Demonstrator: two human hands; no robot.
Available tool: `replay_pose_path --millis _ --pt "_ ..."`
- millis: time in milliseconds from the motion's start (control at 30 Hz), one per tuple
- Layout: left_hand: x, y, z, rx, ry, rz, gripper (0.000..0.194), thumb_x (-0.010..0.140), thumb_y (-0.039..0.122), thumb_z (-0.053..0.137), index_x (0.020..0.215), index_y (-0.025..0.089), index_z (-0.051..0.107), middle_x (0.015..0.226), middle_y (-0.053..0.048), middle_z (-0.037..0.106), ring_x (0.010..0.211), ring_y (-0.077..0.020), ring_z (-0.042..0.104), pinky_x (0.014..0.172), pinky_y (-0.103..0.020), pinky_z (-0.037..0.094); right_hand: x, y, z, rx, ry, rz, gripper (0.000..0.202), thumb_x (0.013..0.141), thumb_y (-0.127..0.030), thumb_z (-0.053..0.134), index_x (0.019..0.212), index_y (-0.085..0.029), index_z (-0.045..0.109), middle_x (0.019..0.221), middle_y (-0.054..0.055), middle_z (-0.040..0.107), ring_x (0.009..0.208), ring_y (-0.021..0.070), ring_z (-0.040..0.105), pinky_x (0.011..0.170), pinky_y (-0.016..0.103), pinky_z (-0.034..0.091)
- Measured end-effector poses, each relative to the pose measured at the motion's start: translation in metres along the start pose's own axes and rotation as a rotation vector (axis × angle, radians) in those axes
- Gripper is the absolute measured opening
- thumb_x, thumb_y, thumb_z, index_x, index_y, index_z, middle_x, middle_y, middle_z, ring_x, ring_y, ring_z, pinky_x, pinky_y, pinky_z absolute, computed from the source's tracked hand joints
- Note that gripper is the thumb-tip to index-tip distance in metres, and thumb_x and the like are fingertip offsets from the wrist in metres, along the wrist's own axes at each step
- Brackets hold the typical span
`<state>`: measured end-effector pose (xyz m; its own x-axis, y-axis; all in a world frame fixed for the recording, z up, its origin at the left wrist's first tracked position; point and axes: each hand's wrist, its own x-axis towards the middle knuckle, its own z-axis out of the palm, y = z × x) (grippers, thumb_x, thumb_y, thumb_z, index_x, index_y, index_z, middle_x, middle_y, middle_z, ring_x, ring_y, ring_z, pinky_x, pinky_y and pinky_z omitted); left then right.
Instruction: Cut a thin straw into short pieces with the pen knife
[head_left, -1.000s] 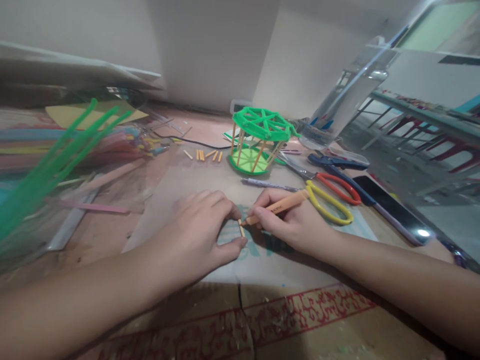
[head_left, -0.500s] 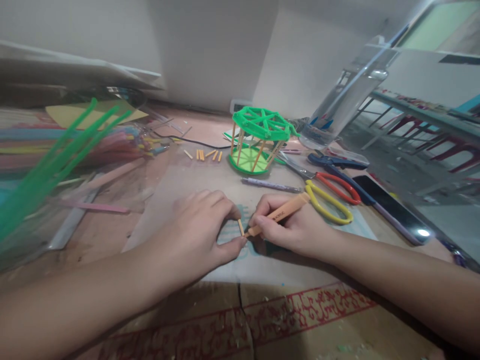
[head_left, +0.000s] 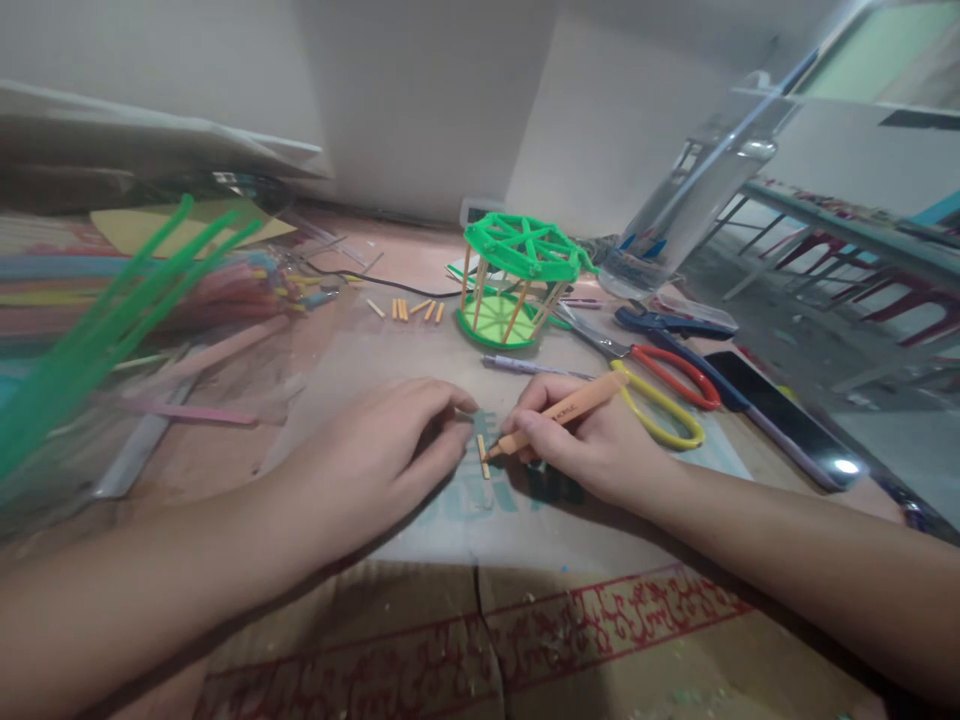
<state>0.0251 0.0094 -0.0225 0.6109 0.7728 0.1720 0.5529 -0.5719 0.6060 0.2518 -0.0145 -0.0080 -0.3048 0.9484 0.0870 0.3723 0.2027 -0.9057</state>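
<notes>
Short wooden stick (head_left: pixel 484 458) lay by itself on the pale sheet (head_left: pixel 517 545) in front of me, between my two hands, its long side running roughly away from me. My right hand (head_left: pixel 585 440) had its fingers clamped on an orange marker (head_left: pixel 574 412), slanted so that its tip came down at the right edge of the stick; whether the tip touched the wood, I could not tell. My left hand (head_left: pixel 397 440) rested just to the left, palm down and fingers curled, with nothing visible in its grasp. Its thumb and forefinger ended close to each other near the stick's far end, and I could not make out whether they met.

Farther off stood a green frame (head_left: pixel 525 245) with thin struts between its openwork top and its lime base. More short sticks (head_left: pixel 403 309) lay to its left. On its near side was a slim pen (head_left: pixel 525 366), partly behind my right hand, with scissors (head_left: pixel 675 375) to the right, one handle red and one yellow. Beyond the scissors a dark phone (head_left: pixel 780 415) lay on the desk (head_left: pixel 232 450).
</notes>
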Motion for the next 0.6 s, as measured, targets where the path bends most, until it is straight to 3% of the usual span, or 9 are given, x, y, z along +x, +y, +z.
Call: replay_pose_path --millis 167,300,367,600 --pt "0.0 -0.004 0.002 0.155 0.019 0.048 0.041 0.107 0.038 0.036 0.079 0.021 0.061 0.078 -0.005 0.063 0.077 -0.0241 0.058 0.072 -0.039 0.042 0.001 0.0 0.0 -0.006 0.048 0.005 0.015 0.088 -0.028 0.062 0.075 -0.02 0.061 0.063 0.002 0.07 0.054 0.0137 0.064 0.049 0.022 0.047" --pt "-0.004 -0.004 0.007 0.117 0.032 0.116 0.023 0.096 0.042 0.059 0.095 0.021 0.068 0.09 -0.005 0.068 0.089 -0.0263 0.061 0.08 -0.041 0.044 0.001 0.0 0.0 -0.033 0.048 0.001 0.015 0.087 -0.027 0.061 0.075 -0.019 0.062 0.062 0.002 0.07 0.054 0.0133 0.063 0.049 0.022 0.046" --pt "-0.004 -0.003 0.009 0.118 0.033 0.129 0.024 0.09 0.042 0.068 0.103 0.021 0.069 0.097 -0.005 0.069 0.096 -0.0282 0.063 0.085 -0.043 0.044 0.001 0.0 0.0 -0.055 0.038 -0.014 0.015 0.087 -0.027 0.062 0.075 -0.019 0.062 0.063 0.003 0.07 0.055 0.0134 0.063 0.05 0.022 0.045" --pt "-0.004 -0.002 0.013 0.136 0.029 0.129 0.021 0.09 0.04 0.07 0.103 0.023 0.069 0.1 -0.004 0.067 0.101 -0.0296 0.062 0.087 -0.045 0.041 0.0 0.0 0.0 -0.08 -0.011 -0.035 0.014 0.089 -0.027 0.063 0.078 -0.018 0.063 0.065 0.002 0.07 0.055 0.0136 0.06 0.05 0.023 0.043"
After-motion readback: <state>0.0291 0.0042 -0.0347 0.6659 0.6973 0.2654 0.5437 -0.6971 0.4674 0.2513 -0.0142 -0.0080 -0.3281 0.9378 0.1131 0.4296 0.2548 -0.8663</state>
